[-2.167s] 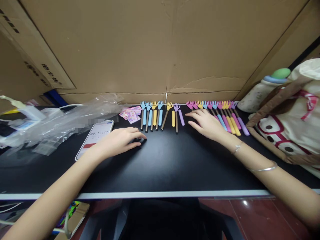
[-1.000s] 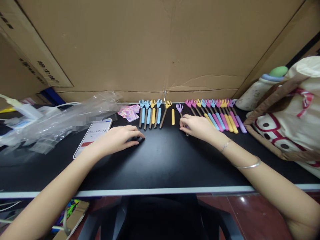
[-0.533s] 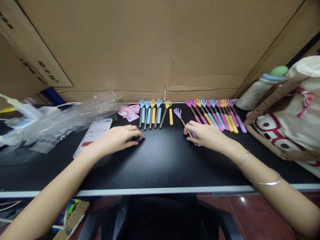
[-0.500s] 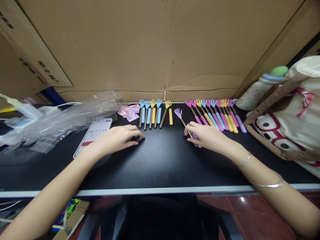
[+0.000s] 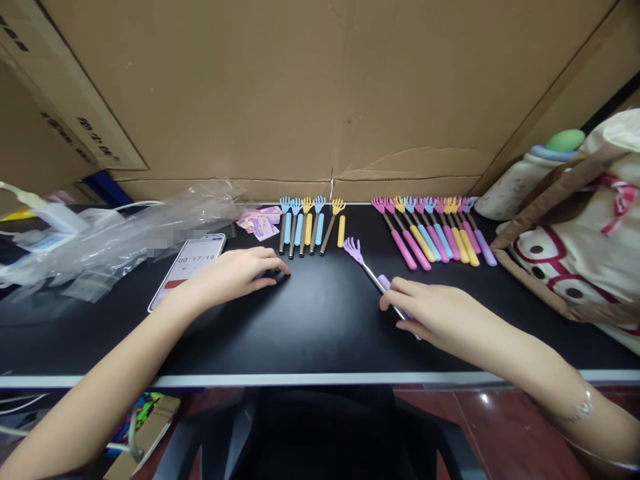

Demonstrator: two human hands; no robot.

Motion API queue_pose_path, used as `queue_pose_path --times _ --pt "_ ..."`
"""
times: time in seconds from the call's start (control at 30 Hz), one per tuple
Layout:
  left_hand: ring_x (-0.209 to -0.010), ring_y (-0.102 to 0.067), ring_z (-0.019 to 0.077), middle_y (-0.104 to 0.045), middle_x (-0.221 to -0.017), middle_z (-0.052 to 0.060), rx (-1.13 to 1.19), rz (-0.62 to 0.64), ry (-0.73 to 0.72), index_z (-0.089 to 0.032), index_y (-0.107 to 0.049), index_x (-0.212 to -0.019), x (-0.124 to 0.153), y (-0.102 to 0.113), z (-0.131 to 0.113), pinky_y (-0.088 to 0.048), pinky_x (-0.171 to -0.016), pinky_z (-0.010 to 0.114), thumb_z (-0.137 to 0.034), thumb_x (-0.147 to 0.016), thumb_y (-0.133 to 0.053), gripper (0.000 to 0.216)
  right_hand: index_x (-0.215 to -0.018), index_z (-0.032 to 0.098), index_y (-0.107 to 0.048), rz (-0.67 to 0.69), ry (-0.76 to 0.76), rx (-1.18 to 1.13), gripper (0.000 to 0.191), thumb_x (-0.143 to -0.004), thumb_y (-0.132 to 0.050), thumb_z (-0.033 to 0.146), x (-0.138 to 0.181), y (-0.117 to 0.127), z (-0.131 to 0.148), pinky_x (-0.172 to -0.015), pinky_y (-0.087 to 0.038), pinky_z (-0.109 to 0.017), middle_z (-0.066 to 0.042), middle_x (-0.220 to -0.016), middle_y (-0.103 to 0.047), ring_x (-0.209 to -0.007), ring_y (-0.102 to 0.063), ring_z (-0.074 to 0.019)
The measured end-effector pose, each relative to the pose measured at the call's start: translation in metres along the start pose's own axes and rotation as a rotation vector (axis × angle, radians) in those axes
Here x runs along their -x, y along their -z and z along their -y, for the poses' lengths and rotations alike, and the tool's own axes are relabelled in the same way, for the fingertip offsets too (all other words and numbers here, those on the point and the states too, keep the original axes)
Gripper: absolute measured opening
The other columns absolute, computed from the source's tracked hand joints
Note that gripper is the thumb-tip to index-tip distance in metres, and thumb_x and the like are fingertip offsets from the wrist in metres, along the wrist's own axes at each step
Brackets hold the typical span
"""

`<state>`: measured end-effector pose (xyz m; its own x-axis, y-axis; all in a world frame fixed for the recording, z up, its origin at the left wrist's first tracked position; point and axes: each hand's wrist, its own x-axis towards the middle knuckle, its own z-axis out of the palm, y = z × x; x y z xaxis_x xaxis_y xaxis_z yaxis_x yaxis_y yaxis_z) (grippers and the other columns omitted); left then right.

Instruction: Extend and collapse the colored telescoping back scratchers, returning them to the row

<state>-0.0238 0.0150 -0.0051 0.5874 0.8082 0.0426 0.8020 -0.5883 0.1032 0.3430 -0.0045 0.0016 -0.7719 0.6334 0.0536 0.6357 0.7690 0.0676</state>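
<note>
My right hand (image 5: 440,313) grips a purple hand-shaped back scratcher (image 5: 356,251) by its metal rod and purple grip, lying slantwise on the black table (image 5: 320,340). My left hand (image 5: 237,273) rests palm down on the table beside a phone (image 5: 187,263), fingers curled over a small dark thing I cannot make out. At the back, a left group of scratchers (image 5: 305,227) lies with loose coloured grips beside the rods. A right row of scratchers (image 5: 435,230) with pink, yellow, blue and purple grips lies side by side.
Cardboard (image 5: 320,93) walls the back. Crumpled clear plastic (image 5: 120,233) and small pink cards (image 5: 260,223) lie at the left. A cloth bag (image 5: 585,233) and a bottle (image 5: 525,177) stand at the right. A chair (image 5: 320,433) shows below the table's front edge.
My right hand took the purple scratcher and its purple grip from between the two groups and drew them toward the front edge. The left hand has stayed put.
</note>
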Motion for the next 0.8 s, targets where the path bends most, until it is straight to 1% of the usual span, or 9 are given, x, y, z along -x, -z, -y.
queue_pose_path --times 0.17,0.33,0.57,0.67,0.8 --pt "-0.103 -0.064 0.0182 -0.065 -0.118 0.002 -0.001 0.004 -0.005 -0.028 -0.064 -0.116 0.000 0.001 0.000 -0.049 -0.082 0.025 -0.030 -0.095 -0.049 0.025 -0.103 0.024 -0.061 0.043 0.060 -0.054 0.029 -0.079 -0.062 0.008 0.001 0.002 0.005 -0.066 -0.048 -0.030 -0.003 -0.102 -0.063 -0.079 -0.064 -0.0179" --pt "-0.104 -0.063 0.0172 -0.065 -0.119 0.000 0.001 0.001 -0.033 -0.029 -0.062 -0.118 0.000 0.003 0.003 -0.047 -0.082 0.024 -0.028 -0.096 -0.048 0.025 -0.109 0.023 -0.061 0.024 0.065 -0.131 0.032 -0.083 -0.054 0.006 -0.009 0.006 0.001 -0.072 -0.049 -0.030 -0.005 -0.106 -0.062 -0.087 -0.064 -0.0184" --pt "-0.108 -0.061 0.0171 -0.063 -0.121 0.001 -0.011 -0.090 -0.097 -0.028 -0.059 -0.122 -0.001 0.006 -0.003 -0.045 -0.087 0.025 -0.029 -0.099 -0.046 0.026 -0.122 0.025 -0.056 0.022 0.069 -0.283 0.039 -0.086 -0.050 0.010 -0.024 0.004 -0.014 -0.071 -0.047 -0.027 -0.005 -0.114 -0.061 -0.093 -0.064 -0.0181" --pt "-0.109 -0.060 0.0175 -0.063 -0.122 0.002 -0.006 -0.073 -0.110 -0.028 -0.058 -0.123 -0.002 0.006 -0.007 -0.045 -0.085 0.025 -0.028 -0.097 -0.050 0.027 -0.123 0.025 -0.055 0.036 0.084 -0.320 0.040 -0.087 -0.050 0.011 -0.033 0.004 -0.016 -0.073 -0.047 -0.027 -0.005 -0.115 -0.061 -0.095 -0.063 -0.0181" --pt "-0.106 -0.061 0.0182 -0.065 -0.116 0.002 -0.021 -0.033 -0.103 -0.026 -0.061 -0.118 -0.003 0.004 -0.008 -0.045 -0.082 0.025 -0.026 -0.095 -0.055 0.023 -0.121 0.025 -0.056 0.075 0.071 -0.314 0.036 -0.088 -0.049 0.013 -0.047 0.006 -0.019 -0.070 -0.044 -0.027 -0.005 -0.115 -0.061 -0.093 -0.063 -0.0182"
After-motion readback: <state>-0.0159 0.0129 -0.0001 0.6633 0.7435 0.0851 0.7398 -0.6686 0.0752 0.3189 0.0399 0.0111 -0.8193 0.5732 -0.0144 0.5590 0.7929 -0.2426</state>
